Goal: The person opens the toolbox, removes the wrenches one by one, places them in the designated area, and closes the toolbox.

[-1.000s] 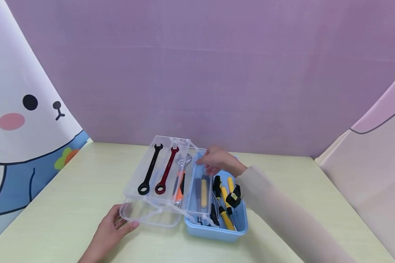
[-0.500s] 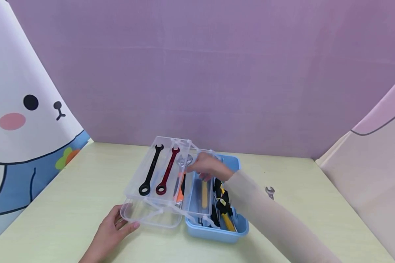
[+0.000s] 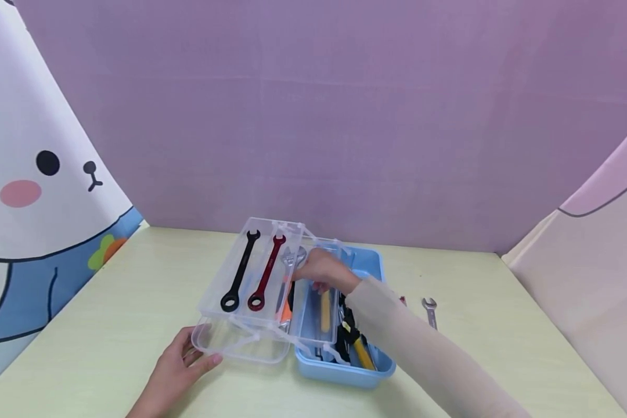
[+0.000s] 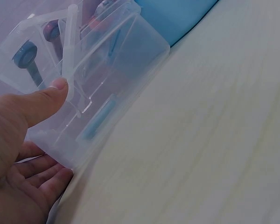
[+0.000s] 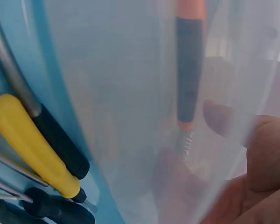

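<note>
Resting on the table (image 3: 110,325), the left hand (image 3: 175,366) is seen gripping the near corner of the clear lid (image 3: 240,345): in the left wrist view the thumb (image 4: 46,100) is pressed on the lid's (image 4: 112,88) top edge while the fingers (image 4: 42,179) are curled under its rim. Just beyond that grip, a clear tray (image 3: 251,273) is held up on its arms, with a black wrench (image 3: 238,271) and a red wrench (image 3: 265,273) laid side by side in it. The right hand (image 3: 321,270) is placed at the inner tray (image 3: 319,307), fingers bent over its far rim; through the plastic (image 5: 144,116) the fingertips (image 5: 219,116) are seen beside an orange-handled tool (image 5: 189,65), but whether anything is pinched cannot be told. Below that hand, screwdrivers (image 3: 357,345) lie in the blue box (image 3: 345,371). Well to its right, a small wrench (image 3: 430,310) lies on the table.
</note>
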`<state>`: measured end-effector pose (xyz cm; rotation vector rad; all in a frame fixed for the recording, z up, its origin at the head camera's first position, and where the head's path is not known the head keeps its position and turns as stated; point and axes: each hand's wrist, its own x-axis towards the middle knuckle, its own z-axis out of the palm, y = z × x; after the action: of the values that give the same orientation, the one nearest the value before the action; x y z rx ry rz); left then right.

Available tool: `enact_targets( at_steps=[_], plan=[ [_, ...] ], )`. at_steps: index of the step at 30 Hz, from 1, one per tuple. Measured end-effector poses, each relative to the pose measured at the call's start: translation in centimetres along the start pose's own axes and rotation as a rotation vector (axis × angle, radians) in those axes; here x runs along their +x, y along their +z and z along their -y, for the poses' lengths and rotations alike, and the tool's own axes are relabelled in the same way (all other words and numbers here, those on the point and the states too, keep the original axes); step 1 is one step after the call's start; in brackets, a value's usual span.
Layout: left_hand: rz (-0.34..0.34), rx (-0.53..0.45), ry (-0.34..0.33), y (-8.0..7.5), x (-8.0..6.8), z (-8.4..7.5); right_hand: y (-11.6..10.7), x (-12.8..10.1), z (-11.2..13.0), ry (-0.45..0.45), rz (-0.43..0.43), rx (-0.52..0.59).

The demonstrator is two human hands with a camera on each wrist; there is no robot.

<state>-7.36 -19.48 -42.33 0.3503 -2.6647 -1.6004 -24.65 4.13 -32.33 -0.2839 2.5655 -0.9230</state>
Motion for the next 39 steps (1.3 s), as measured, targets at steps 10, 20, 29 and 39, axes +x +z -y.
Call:
enact_targets(
  at_steps=[10,20,29,39],
  plan=[
    [-0.002,0.02,0.001,-0.1,0.0,0.1,0.9,0.0,-0.2,-0.057,-0.061,-0.056],
    [-0.007,0.035,-0.001,-0.3,0.3,0.3,1.2,0.3,0.1,-0.041,-0.064,-0.088],
    [-0.012,0.025,0.02,-0.1,0.6,0.6,1.0,0.4,0.2,-0.043,-0.023,-0.011],
    [-0.003,0.05,-0.019,-0.2,1.1,0.9,0.6,0.5,0.2,0.001,-0.048,0.029]
  ],
)
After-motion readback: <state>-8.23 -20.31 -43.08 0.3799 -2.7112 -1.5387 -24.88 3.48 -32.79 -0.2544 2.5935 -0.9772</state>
